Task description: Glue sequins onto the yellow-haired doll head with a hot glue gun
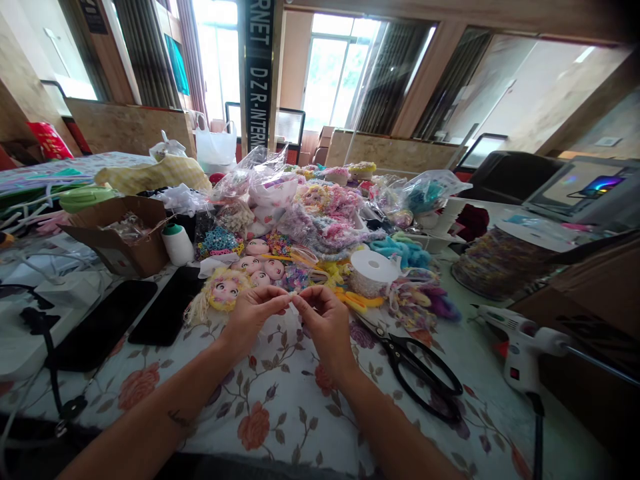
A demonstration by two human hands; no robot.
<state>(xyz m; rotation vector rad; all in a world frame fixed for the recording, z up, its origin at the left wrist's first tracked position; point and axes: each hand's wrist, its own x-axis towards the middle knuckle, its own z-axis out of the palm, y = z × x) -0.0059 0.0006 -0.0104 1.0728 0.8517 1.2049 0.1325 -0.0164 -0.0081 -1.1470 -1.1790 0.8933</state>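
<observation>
Over the flowered tablecloth [280, 427], my left hand [256, 312] and my right hand [324, 316] meet fingertip to fingertip. Both are closed in a pinch on a thin, sheer white ribbon [287, 328], whose loose part hangs below the fingers. The pinched part is mostly hidden. Just left of my left hand lies a doll head [225, 289] with yellow yarn hair. Several bare doll faces [260, 279] lie beyond my fingers. To the right of my right hand rest black-handled scissors [400, 353], their blades pointing toward the pile.
Two black phones [167, 310], a thread cone [177, 245] and a cardboard box [125, 233] stand left. A spool [374, 272] and heaped fluffy yarn [325, 213] sit ahead. At right are a glue gun [523, 347] with its cord and a large yarn reel [505, 257].
</observation>
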